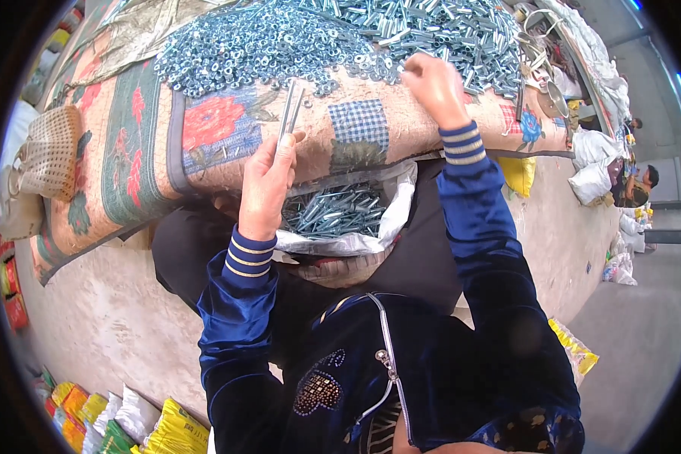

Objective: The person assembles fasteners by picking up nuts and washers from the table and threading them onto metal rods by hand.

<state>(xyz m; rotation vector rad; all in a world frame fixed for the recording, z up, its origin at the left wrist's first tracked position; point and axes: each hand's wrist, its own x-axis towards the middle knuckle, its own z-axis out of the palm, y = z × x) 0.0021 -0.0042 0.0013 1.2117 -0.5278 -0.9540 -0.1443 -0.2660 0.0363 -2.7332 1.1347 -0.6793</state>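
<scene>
My left hand [270,170] is closed around slim silvery metal rods [289,110], which stick up past the thumb and fingers. Across from it, my right hand [436,89] reaches to the near edge of the piles with its fingertips pinched together. Whatever sits in that pinch is too small to make out. A heap of metal nuts and washers [234,53] spreads left of the right hand. Beyond and right of that hand lies a heap of short metal tubes [461,38]. Below the hands, a white sack [402,204] between my legs contains many slim metal bolts [337,212].
Flowered, patched cloth [280,151] covers the work surface, whose near edge bends across above my lap. At left stands a woven tan basket-like thing [53,155]. Filled bags [170,427] lie on the floor at lower left. White sacks [592,166] and other people are at far right.
</scene>
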